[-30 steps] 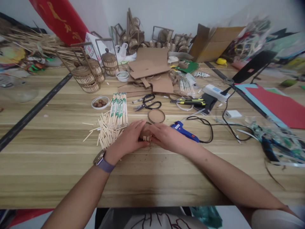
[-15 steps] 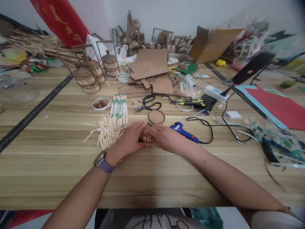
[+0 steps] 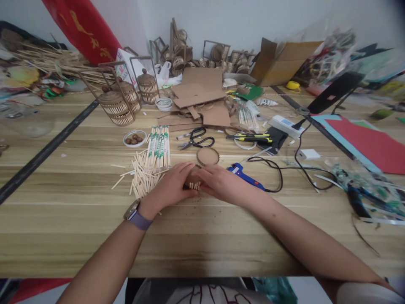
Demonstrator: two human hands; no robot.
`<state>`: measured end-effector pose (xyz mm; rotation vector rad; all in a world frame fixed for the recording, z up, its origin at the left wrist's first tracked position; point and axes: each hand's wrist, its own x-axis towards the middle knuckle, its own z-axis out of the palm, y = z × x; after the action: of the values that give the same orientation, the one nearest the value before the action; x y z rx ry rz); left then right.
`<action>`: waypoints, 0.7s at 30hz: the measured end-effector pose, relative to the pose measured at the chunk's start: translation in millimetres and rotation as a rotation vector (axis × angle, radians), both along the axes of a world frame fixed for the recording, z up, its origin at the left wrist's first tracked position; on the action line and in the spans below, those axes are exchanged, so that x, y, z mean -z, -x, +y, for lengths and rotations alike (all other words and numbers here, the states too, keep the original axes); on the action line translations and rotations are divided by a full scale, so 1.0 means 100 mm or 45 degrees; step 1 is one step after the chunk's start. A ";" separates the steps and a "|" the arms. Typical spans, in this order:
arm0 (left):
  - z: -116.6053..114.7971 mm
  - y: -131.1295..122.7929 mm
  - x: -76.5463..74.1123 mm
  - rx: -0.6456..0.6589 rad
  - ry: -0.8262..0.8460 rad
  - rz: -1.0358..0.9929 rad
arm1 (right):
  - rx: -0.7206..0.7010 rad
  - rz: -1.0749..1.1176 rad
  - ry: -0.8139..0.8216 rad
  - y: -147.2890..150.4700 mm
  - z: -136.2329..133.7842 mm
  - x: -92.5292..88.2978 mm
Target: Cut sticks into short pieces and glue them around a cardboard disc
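Between my hands is a round brown cardboard disc [image 3: 192, 180] with several short wooden sticks [image 3: 194, 185] standing along its near edge. My left hand [image 3: 172, 183] curls around its left side, thumb along the front. From the right, my right hand [image 3: 218, 182] closes on the piece with its fingertips at the sticks. Much of the disc is hidden by my fingers. Just beyond lies a second cardboard disc [image 3: 208, 156] with a dark ridged rim. A blue glue gun [image 3: 245, 176] rests right of my right hand. Loose cut sticks [image 3: 142, 175] are heaped beside my left hand.
Black-handled scissors [image 3: 198, 138], a yellow-black utility knife [image 3: 253, 137] and packaged chopsticks [image 3: 159, 145] lie beyond my hands. A white dish [image 3: 134, 138] holds brown balls. Finished lidded baskets [image 3: 115, 107] stand back left, near stacked cardboard [image 3: 202, 84]. A black cable [image 3: 281, 169] loops at right.
The view has shifted very slightly. Both hands stay around the cardboard piece, with hardly any finger movement visible.
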<state>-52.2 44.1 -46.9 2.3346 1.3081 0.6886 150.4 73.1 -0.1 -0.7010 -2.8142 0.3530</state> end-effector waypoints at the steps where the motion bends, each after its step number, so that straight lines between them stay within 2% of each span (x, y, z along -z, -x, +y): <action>1: 0.00 0.01 -0.01 0.001 0.016 -0.001 | 0.035 -0.004 0.037 -0.01 0.00 -0.05; 5: 0.00 0.03 -0.03 -0.021 0.075 0.004 | 0.168 0.042 0.121 -0.12 0.01 -0.27; 8: -0.01 0.02 -0.02 -0.068 0.109 0.056 | 0.244 0.051 0.122 -0.26 0.05 -0.36; 12: -0.02 -0.03 -0.01 -0.108 0.097 0.130 | 0.392 -0.031 0.103 -0.59 0.10 -0.31; 17: -0.02 -0.06 -0.02 -0.118 0.029 0.146 | 0.682 -0.159 0.245 -1.06 0.17 -0.19; 21: -0.02 -0.07 -0.02 -0.100 0.006 0.135 | 0.701 -0.311 0.442 -1.18 0.20 -0.11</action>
<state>-45.0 42.3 -44.6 2.3554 1.4528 0.5916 268.8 93.0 11.0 -1.6407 -2.6355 0.6926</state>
